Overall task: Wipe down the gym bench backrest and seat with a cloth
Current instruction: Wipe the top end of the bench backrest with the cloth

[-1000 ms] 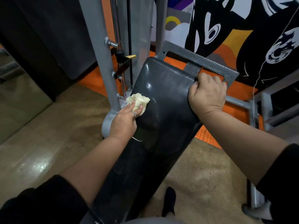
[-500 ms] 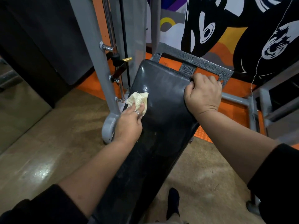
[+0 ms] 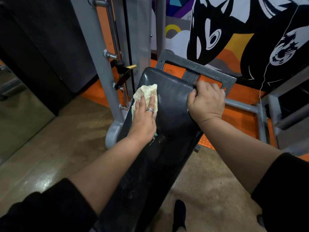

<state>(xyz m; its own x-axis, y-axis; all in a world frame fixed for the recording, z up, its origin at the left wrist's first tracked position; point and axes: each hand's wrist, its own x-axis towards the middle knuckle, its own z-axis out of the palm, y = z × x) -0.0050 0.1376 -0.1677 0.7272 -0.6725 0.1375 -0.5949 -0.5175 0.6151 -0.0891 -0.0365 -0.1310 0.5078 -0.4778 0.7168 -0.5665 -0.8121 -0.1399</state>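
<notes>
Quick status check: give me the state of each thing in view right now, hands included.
left hand: fingers straight, pressing the cloth flat against the pad
right hand: curled around the pad's far right edge
cloth: crumpled, pinned on the pad's left edge
bench pad: inclined, streaky sheen near its top
grey metal frame: bare, sticks out past the pad's top end
</notes>
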